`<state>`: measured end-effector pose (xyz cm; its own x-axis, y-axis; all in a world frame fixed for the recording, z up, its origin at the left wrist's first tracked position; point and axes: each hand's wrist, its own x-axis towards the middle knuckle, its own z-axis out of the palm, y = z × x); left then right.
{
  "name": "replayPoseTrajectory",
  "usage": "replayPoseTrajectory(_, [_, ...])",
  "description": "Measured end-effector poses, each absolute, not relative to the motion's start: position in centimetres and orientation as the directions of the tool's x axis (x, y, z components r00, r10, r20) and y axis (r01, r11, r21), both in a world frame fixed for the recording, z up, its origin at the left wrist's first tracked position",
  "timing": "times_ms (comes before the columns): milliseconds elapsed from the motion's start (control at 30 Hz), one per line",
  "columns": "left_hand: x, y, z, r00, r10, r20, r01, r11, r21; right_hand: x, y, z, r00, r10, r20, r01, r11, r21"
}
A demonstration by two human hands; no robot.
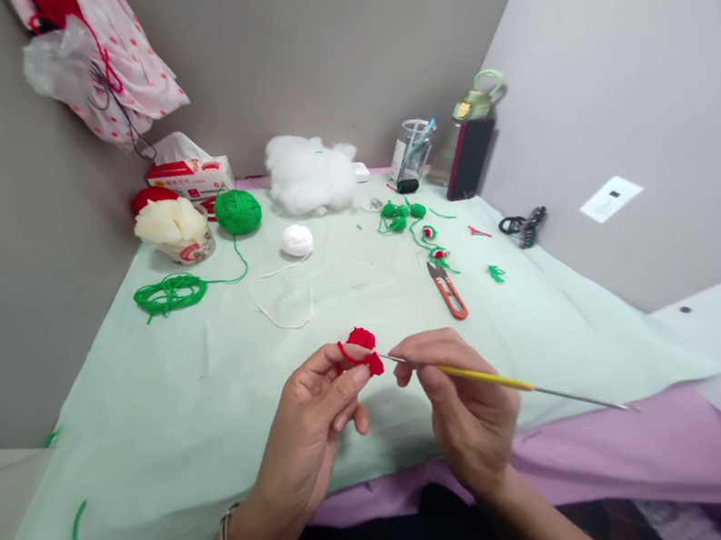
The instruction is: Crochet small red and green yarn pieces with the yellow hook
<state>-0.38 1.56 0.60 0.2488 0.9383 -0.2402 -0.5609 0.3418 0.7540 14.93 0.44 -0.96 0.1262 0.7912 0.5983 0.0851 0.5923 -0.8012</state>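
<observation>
My left hand (326,395) pinches a small piece of red crochet work (362,340) between thumb and fingers, with red yarn looped around the index finger. In my right hand (469,399) is a crochet hook (482,376) with a yellow handle, held like a pen. Its metal tip meets the red piece at the right side; the exact stitch is too small to make out. The hook's other metal end points down to the right. Beyond my right hand, thread snips (449,290) with orange handles lie on the pale green cloth (259,453).
Green yarn ball (238,211), coiled green yarn (169,294), white yarn ball (297,240) and white stuffing (309,172) lie toward the back. Small green crocheted pieces (397,215) lie right of centre. A tissue box (193,176), glass jar (411,153), bottle (458,134) and hair clip (531,227) stand around the edges.
</observation>
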Motion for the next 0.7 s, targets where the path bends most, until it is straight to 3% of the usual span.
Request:
replayPoseTrajectory(167, [-0.4,1.5,1.0,0.279,0.927,-0.251,-0.500,0.363,0.786,14.9,1.1,-0.9,0.008,0.845,0.535,0.006,0.535,-0.845])
replayPoseTrajectory(300, [-0.7,1.7,1.3,0.264,0.933,-0.245,-0.478,0.347,0.807,14.9,1.5,-0.8,0.005,0.873,0.488,-0.070,0.487,-0.871])
replayPoseTrajectory(400, [-0.8,1.6,1.2,0.196,0.960,-0.200,-0.450,0.269,0.852,15.0,1.2,-0.9,-0.002,0.832,0.555,0.106,0.552,-0.827])
replayPoseTrajectory(467, [-0.6,1.4,1.0,0.136,0.976,-0.170,-0.433,0.213,0.876,14.9,0.8,-1.2,-0.025,0.750,0.661,0.321,0.632,-0.705])
replayPoseTrajectory(533, [-0.5,1.2,1.0,0.134,0.975,-0.176,-0.451,0.218,0.865,14.6,0.6,-1.5,-0.021,0.689,0.725,0.402,0.669,-0.625])
replayPoseTrajectory(600, [-0.5,1.2,1.2,0.197,0.954,-0.224,-0.491,0.294,0.820,14.4,0.8,-1.5,0.048,0.727,0.685,0.293,0.645,-0.705])
replayPoseTrajectory(700, [-0.7,1.4,1.8,0.300,0.909,-0.288,-0.525,0.409,0.746,14.3,1.6,-1.0,0.108,0.864,0.491,-0.058,0.499,-0.865])
